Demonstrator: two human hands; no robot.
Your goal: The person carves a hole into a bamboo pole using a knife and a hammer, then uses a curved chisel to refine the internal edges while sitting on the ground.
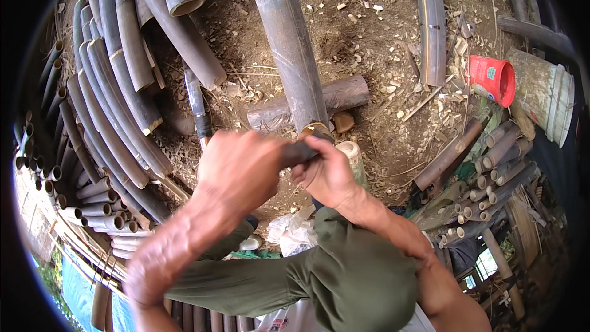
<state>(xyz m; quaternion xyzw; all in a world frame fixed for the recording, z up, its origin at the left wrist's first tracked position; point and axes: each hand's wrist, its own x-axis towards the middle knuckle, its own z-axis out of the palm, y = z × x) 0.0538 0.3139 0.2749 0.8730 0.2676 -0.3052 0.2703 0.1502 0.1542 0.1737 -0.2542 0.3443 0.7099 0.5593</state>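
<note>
My left hand [239, 163] is closed in a fist round a dark, handle-like piece [296, 155]; its kind is not plain from here, and motion blurs it a little. The thumb and fingers of my right hand [332, 171] are closed on the other end of the same piece. Just beyond both hands lies a thick grey bamboo length [290, 52], its pale cut near end [316, 129] partly hidden by my fingers. Under it, crosswise, a brown log [347, 93] props it up. A slim grey piece with a black band [203, 125] lies beyond my left fist.
Many long bamboo poles [126, 110] are laid out on the left. Short bamboo pieces [485, 200] are piled on the right, near a red tub [492, 80] and a dirty white bucket [542, 95]. Chips litter the soil. A plastic bag [292, 233] lies by my knees.
</note>
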